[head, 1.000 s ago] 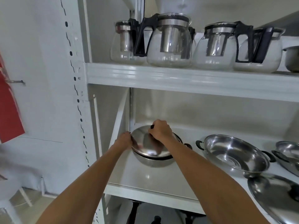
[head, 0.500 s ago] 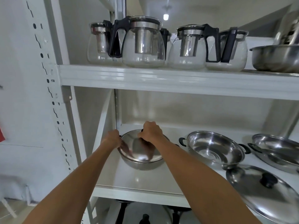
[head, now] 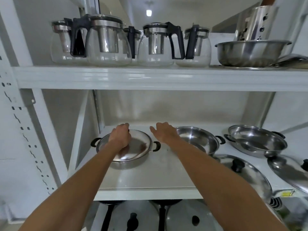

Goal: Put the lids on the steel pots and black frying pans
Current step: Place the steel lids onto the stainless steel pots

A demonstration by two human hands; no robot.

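On the middle shelf (head: 150,174) a steel pot (head: 128,164) at the left wears its steel lid (head: 140,147). My left hand (head: 120,137) rests closed on the lid's top, hiding the knob. My right hand (head: 164,133) hovers open and empty just right of that pot, in front of a second, uncovered steel pot (head: 198,140). A third open pot (head: 256,140) sits further right. Two loose steel lids with black knobs (head: 246,174) (head: 288,172) lie at the shelf's front right. Below, black frying pans with glass lids (head: 133,219) (head: 193,219) show.
The upper shelf (head: 150,77) carries several glass teapots (head: 108,42) with black handles, a steel basin (head: 250,52) and a perforated steel holder (head: 255,22). A white slotted upright (head: 28,130) bounds the shelves at the left.
The lid has settled flat on the left pot. My right hand has left its knob and moved right, open; my left hand has shifted from the rim onto the lid's top. The view has panned right.
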